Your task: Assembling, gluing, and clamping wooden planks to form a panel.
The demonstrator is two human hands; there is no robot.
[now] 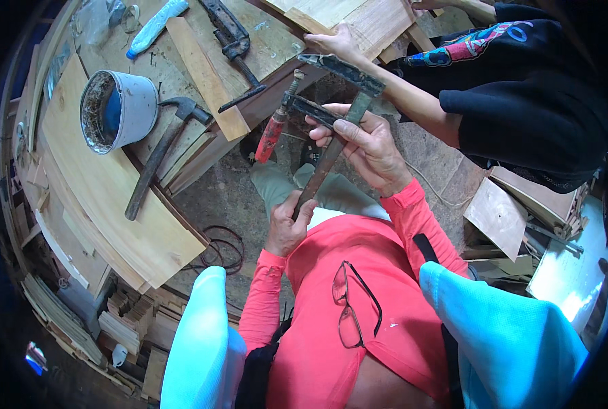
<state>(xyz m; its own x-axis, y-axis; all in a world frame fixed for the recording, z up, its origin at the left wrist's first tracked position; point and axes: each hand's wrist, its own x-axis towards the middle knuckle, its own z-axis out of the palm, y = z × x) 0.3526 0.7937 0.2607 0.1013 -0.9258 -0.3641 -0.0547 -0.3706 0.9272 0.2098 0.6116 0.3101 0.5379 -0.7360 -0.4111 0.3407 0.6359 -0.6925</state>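
Note:
An F-clamp (326, 163) with a dark metal bar and a red handle is held up in front of my body, its jaws pointing left. Around the lower end of its bar my left hand (289, 223) is closed. Higher up, my right hand (369, 146) grips the bar beside the sliding arm, thumb across it. The red handle hangs down left of the bar. A claw hammer (159, 153) lies on the bench to the left, and a white bucket (135, 109) with a crusted rim stands beside it.
Across the bench (277, 48) lie a narrow board (205, 78), another clamp (229, 34) and a white-and-blue bottle (155, 27). Wide thin boards (106, 184) lean at the left. A co-worker in dark clothes (515, 95) reaches over panels at the upper right. Wood scraps (515, 215) sit on the right.

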